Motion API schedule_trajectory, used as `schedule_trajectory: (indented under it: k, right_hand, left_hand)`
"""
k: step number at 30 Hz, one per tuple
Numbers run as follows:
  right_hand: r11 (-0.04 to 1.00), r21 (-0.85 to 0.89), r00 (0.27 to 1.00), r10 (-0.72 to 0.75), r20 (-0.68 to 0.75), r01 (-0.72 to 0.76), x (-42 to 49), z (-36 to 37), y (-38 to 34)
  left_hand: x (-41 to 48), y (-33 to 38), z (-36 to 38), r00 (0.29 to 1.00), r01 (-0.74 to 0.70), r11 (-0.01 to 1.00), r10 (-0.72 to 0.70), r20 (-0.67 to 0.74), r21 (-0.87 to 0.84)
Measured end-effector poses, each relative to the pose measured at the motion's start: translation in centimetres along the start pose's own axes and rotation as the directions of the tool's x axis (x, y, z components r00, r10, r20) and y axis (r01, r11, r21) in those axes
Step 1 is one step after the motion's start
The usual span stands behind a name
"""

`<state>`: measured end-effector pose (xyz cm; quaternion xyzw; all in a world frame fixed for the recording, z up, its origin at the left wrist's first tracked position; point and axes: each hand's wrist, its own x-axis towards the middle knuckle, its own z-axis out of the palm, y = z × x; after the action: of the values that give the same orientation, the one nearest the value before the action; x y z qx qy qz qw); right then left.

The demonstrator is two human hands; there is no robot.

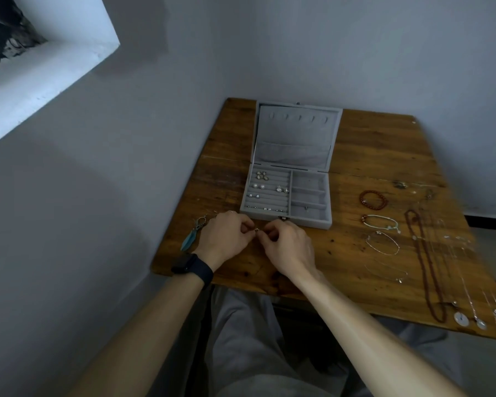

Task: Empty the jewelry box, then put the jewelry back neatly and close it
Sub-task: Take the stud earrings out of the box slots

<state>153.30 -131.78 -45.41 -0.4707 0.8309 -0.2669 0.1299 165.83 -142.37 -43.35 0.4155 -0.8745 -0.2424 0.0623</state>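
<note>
The grey velvet jewelry box (312, 222) stands open on the wooden table (370, 156), its lid (297, 136) leaning back. Several earrings and studs (269, 187) sit in its ring rolls on the left; one small piece (306, 208) lies in a right compartment. Just in front of the box, my left hand (226, 239) and my right hand (288, 246) meet, both pinching one small earring (256, 230) between the fingertips. A turquoise feather earring (190, 239) lies left of my left hand.
Right of the box lie a red bead bracelet (373, 199), two thin bracelets (382, 243), a long dark-red bead necklace (425, 262) and several fine silver chains with pendants (470, 319). Walls close in behind and to the left of the table.
</note>
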Motion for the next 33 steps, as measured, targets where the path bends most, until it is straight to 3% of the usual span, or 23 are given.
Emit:
schedule_trajectory:
  k: [16, 26, 33]
  right_hand:
    - [0.991, 0.002, 0.991, 0.131, 0.034, -0.132, 0.1, -0.2, -0.5]
    - [0.994, -0.059, 0.996, 0.092, 0.009, -0.092, -0.1, -0.4, -0.8]
    - [0.993, -0.083, 0.996, 0.086, 0.023, -0.084, -0.2, -0.3, -0.9]
  left_hand:
    - [0.3, 0.4, -0.5, 0.997, -0.012, 1.0, 0.011, 0.072, 0.01]
    - [0.2, 1.6, 0.7, 1.0, -0.025, 0.987, 0.028, -0.013, 0.159]
    - [0.0, 1.3, 0.6, 0.998, -0.068, 0.987, 0.066, 0.018, 0.144]
